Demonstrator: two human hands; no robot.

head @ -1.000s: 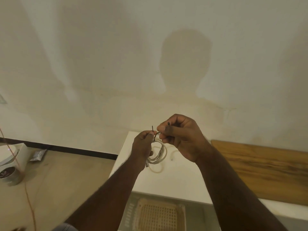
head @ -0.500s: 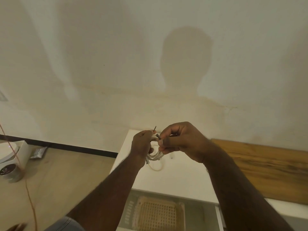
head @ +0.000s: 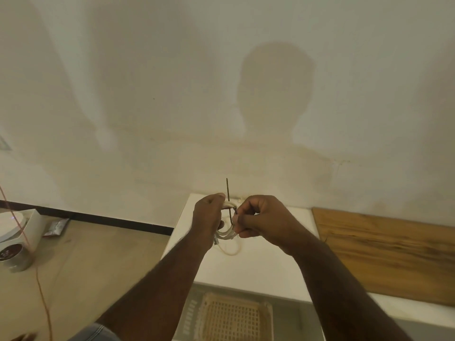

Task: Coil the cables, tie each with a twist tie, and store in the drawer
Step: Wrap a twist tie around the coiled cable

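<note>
coiled cable (head: 225,233) — between both hands | left hand (head: 208,217) grips coil | right hand (head: 261,217) pinches twist tie (head: 227,190)

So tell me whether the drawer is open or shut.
Open: the drawer is pulled out below the white tabletop, its basket visible inside.

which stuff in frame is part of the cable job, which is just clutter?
Job:
- coiled white cable, held in left hand
- dark twist tie, pinched by right hand
- second white cable on the white cabinet top
- open drawer with mesh basket

Clutter:
- wooden board
- white appliance on the floor
- foil packet
- orange cord
</note>
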